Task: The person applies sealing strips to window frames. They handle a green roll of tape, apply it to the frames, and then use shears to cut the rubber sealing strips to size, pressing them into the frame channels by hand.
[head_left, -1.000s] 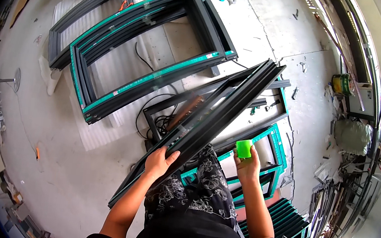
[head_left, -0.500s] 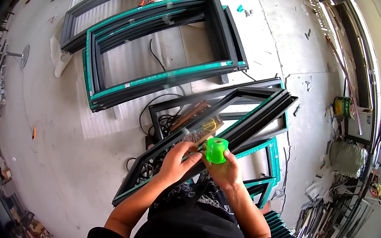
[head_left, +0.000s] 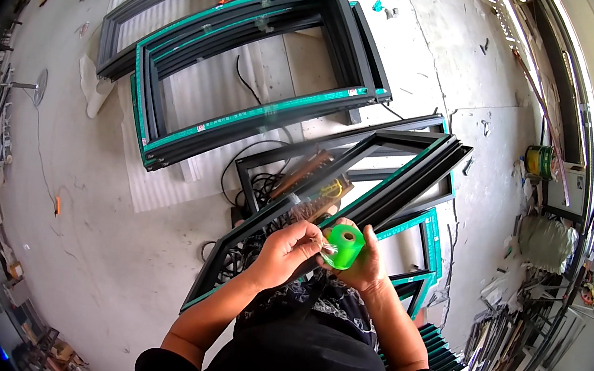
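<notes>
One green roll (head_left: 350, 254), two bare-hand grips (head_left: 282, 255) (head_left: 367, 266), one bulging sack (head_left: 546, 239), several dark frames (head_left: 269, 110), too overlapped for exact counting.

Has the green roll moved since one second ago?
Yes, leftward: the green roll was right of the large frame stack's right end; now it sits left of that end, beside the left hand.

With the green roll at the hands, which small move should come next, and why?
Probably the left hand should gently draw the loose film end away from the green roll: it seems to pinch that crumpled, clear piece already, while the right hand supports the roll.
</notes>
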Demonstrator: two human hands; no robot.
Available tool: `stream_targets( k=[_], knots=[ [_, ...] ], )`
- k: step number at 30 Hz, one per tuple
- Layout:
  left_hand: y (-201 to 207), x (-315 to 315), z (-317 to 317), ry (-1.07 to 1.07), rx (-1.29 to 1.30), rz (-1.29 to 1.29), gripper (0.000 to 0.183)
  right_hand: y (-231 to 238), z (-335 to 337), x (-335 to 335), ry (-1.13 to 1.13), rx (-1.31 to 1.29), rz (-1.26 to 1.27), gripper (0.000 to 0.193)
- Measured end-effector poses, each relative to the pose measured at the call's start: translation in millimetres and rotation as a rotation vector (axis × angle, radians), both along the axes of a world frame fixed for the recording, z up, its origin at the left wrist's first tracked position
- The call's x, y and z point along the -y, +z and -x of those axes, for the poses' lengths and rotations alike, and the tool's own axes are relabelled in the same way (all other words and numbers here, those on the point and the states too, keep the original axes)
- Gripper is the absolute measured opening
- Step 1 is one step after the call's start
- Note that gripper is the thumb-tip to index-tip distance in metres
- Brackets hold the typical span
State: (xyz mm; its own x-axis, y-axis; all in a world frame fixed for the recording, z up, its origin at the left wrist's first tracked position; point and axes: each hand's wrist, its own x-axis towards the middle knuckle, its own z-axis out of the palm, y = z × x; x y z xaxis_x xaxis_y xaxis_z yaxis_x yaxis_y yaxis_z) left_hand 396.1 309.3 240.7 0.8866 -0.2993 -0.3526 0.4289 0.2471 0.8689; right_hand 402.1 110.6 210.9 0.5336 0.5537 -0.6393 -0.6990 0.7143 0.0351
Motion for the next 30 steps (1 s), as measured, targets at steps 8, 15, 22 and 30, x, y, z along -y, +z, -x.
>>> stream_targets(
  k=[8,15,22,30],
  knots=[
    [12.6,-7.8,-17.8,0.078,-0.193,0.163,0.007,22.5,-2.5,3.0,0.266,0.054,-0.073,0.052],
    [-44.3,-8.7,-31.1,0.238,-0.238,0.072,0.004,14.6,57.2,32.3,0.077,-0.251,0.038,0.033],
    [-187.9,45.3,-21.5,0.083,-0.272,-0.352,0.009,-88.7,99.2,60.9,-0.159,-0.507,0.459,0.023],
    [-198.8,77.7,-65.5,0.246,-0.158,0.114,0.007,-51.1,-25.6,44.7,0.048,0.682,1.928,0.018]
  ],
)
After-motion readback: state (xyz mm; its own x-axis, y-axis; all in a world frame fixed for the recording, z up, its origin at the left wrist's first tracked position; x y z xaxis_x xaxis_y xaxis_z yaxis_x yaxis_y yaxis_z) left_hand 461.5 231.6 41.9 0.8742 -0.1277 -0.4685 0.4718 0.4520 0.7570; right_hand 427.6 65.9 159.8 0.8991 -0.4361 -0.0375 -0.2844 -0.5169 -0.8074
